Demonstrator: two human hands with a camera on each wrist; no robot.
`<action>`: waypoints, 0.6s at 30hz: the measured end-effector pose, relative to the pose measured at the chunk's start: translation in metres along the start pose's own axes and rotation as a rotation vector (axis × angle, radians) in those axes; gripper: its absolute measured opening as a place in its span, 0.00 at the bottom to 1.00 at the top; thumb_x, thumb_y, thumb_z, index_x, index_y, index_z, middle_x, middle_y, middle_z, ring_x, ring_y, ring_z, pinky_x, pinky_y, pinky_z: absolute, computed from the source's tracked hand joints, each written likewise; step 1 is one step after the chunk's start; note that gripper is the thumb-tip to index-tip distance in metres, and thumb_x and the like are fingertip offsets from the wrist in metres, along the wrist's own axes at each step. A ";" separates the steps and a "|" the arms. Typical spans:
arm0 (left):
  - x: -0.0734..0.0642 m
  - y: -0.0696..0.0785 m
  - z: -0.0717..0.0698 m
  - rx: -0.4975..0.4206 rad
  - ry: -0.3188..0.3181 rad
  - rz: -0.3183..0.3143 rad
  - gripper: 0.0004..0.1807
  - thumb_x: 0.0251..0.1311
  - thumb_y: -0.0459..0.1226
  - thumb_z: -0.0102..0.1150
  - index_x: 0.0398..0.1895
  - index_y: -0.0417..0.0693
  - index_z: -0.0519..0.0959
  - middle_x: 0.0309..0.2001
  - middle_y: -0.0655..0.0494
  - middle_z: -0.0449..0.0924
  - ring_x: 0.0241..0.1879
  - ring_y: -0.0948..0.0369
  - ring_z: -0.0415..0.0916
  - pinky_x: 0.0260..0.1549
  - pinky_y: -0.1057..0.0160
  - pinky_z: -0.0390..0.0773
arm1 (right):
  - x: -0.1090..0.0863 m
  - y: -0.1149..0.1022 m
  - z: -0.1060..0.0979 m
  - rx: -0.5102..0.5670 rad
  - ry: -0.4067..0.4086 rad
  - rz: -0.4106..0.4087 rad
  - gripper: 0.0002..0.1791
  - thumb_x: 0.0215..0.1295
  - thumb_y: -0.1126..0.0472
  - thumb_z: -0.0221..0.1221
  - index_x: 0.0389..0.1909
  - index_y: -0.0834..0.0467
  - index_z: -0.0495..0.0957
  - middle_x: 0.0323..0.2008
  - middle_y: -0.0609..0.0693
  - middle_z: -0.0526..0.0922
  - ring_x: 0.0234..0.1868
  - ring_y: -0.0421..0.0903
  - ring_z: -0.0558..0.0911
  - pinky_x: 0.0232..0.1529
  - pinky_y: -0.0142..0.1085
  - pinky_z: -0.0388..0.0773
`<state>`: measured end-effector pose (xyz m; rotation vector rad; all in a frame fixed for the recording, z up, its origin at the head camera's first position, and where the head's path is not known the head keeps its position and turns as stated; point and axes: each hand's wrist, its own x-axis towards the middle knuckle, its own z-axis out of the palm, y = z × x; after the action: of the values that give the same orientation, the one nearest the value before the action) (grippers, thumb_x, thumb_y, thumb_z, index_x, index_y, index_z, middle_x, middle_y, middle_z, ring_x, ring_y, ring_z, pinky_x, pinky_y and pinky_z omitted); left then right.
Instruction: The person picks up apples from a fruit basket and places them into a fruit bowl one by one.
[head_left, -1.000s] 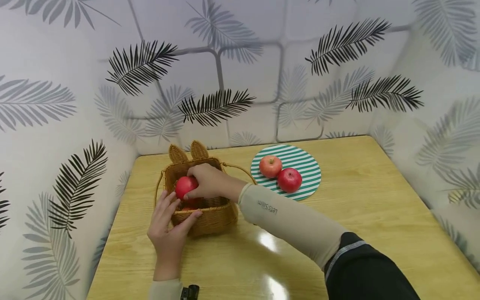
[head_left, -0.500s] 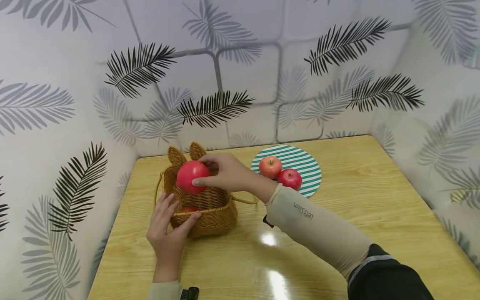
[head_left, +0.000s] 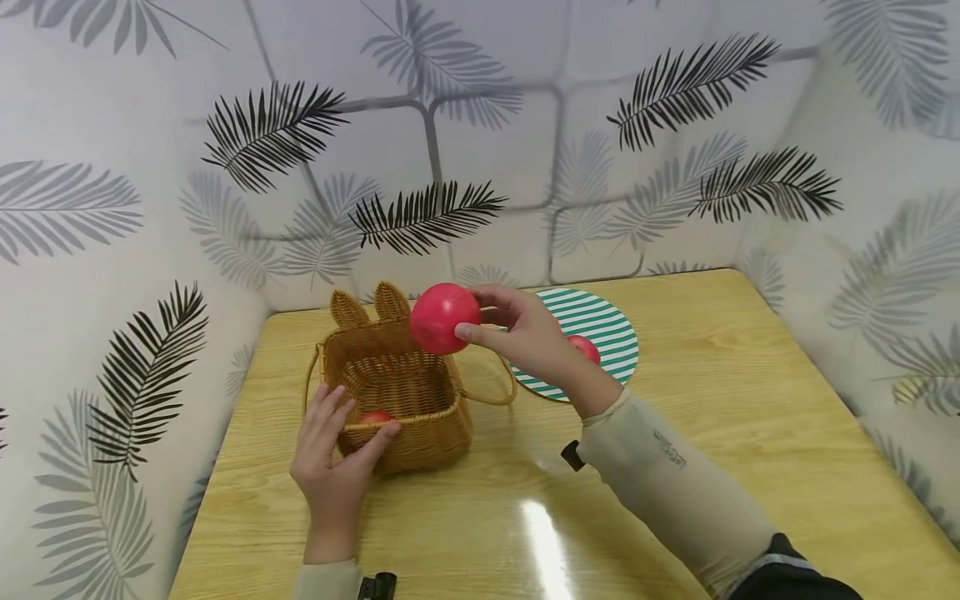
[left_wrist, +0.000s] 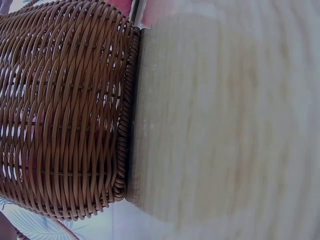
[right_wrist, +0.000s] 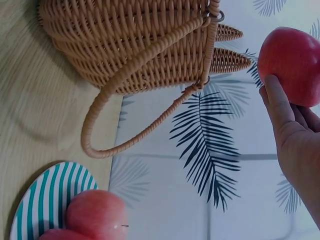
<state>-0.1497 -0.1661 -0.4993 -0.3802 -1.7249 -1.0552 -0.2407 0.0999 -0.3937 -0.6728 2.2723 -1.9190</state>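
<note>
Holding red fruit (head_left: pixel 437 319) aloft: right hand (head_left: pixel 531 335)

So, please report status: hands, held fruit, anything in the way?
Right hand holds red fruit aloft. Left hand touches basket. Basket handle juts toward striped mat.

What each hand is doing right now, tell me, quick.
Left hand: open, touching the wicker basket.
Right hand: closed, holding a red fruit.
</note>
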 end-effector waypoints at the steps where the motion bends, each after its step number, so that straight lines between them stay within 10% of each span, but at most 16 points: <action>1: 0.001 0.001 0.000 0.004 -0.004 0.002 0.30 0.33 0.41 0.84 0.41 0.33 0.85 0.49 0.38 0.84 0.57 0.34 0.75 0.63 0.47 0.72 | -0.001 0.002 -0.001 0.008 0.006 -0.001 0.26 0.59 0.51 0.69 0.59 0.44 0.78 0.55 0.44 0.82 0.54 0.45 0.84 0.50 0.41 0.83; 10: 0.009 0.029 0.015 0.083 0.001 0.060 0.24 0.40 0.40 0.76 0.41 0.35 0.85 0.51 0.37 0.83 0.62 0.32 0.69 0.61 0.30 0.63 | -0.013 0.013 -0.013 0.046 0.057 0.009 0.27 0.58 0.48 0.70 0.59 0.42 0.78 0.55 0.45 0.81 0.52 0.47 0.84 0.49 0.43 0.83; 18: 0.001 0.070 0.053 0.025 -0.055 0.290 0.15 0.45 0.36 0.71 0.36 0.38 0.86 0.45 0.41 0.86 0.52 0.39 0.79 0.51 0.42 0.75 | -0.026 0.020 -0.035 0.108 0.163 0.055 0.28 0.59 0.51 0.69 0.61 0.48 0.76 0.55 0.50 0.80 0.47 0.49 0.86 0.34 0.40 0.86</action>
<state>-0.1346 -0.0845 -0.4705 -0.6276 -1.6691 -0.8183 -0.2342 0.1442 -0.4109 -0.4519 2.2306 -2.1233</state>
